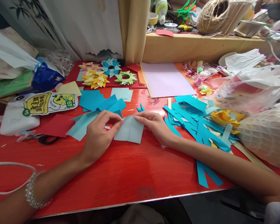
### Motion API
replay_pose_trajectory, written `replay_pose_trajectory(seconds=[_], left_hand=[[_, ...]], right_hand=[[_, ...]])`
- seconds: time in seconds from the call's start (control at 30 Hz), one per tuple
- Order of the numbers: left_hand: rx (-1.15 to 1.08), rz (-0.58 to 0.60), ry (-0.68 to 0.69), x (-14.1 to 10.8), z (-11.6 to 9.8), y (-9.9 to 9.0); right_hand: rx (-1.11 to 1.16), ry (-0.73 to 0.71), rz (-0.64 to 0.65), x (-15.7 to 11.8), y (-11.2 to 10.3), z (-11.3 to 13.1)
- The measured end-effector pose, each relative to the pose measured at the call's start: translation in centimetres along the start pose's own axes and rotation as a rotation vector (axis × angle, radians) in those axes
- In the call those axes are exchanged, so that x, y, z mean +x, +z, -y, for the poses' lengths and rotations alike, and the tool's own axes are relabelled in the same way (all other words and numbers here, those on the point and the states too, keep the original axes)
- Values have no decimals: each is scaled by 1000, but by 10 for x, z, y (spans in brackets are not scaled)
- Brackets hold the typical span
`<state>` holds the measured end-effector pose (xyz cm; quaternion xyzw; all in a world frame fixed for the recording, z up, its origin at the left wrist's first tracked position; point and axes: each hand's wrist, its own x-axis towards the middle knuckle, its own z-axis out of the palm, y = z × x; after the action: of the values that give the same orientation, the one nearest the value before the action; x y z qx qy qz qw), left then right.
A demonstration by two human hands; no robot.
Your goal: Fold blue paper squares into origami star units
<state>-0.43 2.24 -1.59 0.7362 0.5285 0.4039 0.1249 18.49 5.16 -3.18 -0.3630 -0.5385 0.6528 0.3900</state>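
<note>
A small pale blue sheet of paper (129,130), with a faint crease down its middle, is held up in front of me over the red table. My left hand (102,129) pinches its upper left corner between thumb and fingers. At the upper right corner, my right hand (152,123) grips it the same way. Beside my left hand lies a creased pale blue piece (80,126), with brighter blue paper squares (91,99) behind it. Just beyond the held sheet are small pointed blue scraps (141,108).
Blue paper strips (191,115) are heaped on the right by my right forearm. Folded paper wreaths (126,77) sit at the back, left of lilac sheets (166,79). Scissors (48,140), red paper (56,126) and a white box (18,119) lie left. Plastic bags (254,84) crowd the right side.
</note>
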Motion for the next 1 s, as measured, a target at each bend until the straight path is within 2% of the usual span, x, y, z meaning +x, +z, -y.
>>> replay_pose_trajectory(seconds=[0.13, 0.17, 0.23, 0.3, 0.4, 0.57, 0.67, 0.73, 0.83, 1.0], left_hand=[[202, -9, 457, 2, 9, -4], [215, -1, 534, 2, 12, -5], [229, 27, 603, 1, 15, -5], [236, 44, 590, 1, 17, -5], [188, 25, 494, 1, 16, -5], [-71, -24, 196, 2, 9, -2], [-193, -92, 7, 2, 4, 1], [-222, -109, -63, 1, 2, 3], [-127, -92, -16, 1, 2, 2], [193, -71, 414, 3, 12, -4]], right_hand=[[51, 5, 2, 2, -1, -1], [80, 4, 10, 2, -1, -2], [155, 4, 25, 2, -1, -2], [239, 14, 48, 2, 1, -1], [306, 51, 108, 0, 5, 0], [331, 54, 127, -1, 6, 1], [336, 69, 162, -1, 6, -1], [306, 100, 182, -1, 7, -3], [261, 122, 138, -1, 8, -5], [270, 107, 41, -1, 10, -5]])
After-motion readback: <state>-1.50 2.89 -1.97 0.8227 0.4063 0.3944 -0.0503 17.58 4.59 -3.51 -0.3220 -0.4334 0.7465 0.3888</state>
